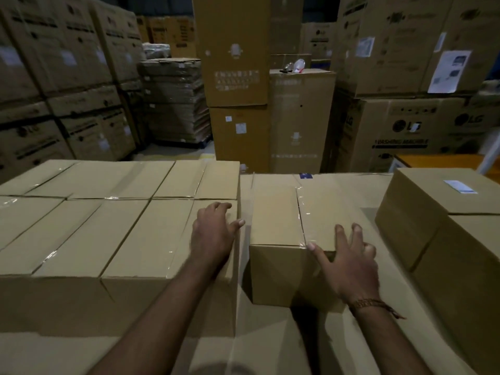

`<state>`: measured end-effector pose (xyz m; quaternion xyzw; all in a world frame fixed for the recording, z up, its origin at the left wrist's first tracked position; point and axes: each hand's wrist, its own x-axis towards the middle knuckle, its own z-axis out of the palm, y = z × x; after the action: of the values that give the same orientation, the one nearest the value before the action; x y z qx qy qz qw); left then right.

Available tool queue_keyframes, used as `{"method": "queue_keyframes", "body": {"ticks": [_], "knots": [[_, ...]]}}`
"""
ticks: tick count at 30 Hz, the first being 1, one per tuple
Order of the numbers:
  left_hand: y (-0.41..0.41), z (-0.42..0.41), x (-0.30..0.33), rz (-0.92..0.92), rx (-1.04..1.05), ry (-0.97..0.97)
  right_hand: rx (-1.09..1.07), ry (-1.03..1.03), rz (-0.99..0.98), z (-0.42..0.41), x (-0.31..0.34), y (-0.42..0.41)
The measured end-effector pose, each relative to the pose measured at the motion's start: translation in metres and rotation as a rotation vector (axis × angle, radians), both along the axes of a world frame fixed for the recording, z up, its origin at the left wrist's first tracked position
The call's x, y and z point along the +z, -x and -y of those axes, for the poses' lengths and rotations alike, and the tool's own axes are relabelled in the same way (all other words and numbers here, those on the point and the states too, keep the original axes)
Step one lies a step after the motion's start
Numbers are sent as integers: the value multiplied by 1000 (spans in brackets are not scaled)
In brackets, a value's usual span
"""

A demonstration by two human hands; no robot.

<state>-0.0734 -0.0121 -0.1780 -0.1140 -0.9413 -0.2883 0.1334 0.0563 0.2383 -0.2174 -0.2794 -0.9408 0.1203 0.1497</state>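
A taped brown carton [276, 220] lies lengthwise in the middle, on a lower layer of cartons. My right hand [349, 261] lies on its near right corner with fingers spread and straight, thumb along the near top edge. My left hand [213, 231] rests flat on the right edge of the block of taped cartons [108, 228] to the left, its fingers spread, thumb pointing toward the gap beside the middle carton. A braided band sits on my right wrist.
A carton with a white label [443, 196] sits on another box at the right. Tall stacks of appliance cartons [235, 77] and printed washing machine boxes [405, 131] fill the background. A wrapped pallet of flat cardboard [176, 104] stands far left of centre.
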Motion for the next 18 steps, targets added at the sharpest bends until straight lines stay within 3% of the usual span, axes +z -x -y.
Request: {"method": "queue_keyframes", "body": {"ticks": [9, 13, 18], "knots": [[85, -25, 0, 131, 37, 242, 42, -10, -19, -29, -1, 95], [106, -34, -12, 155, -59, 227, 64, -16, -22, -36, 1, 123], [105, -41, -22, 131, -23, 252, 77, -14, -36, -36, 2, 152]]}}
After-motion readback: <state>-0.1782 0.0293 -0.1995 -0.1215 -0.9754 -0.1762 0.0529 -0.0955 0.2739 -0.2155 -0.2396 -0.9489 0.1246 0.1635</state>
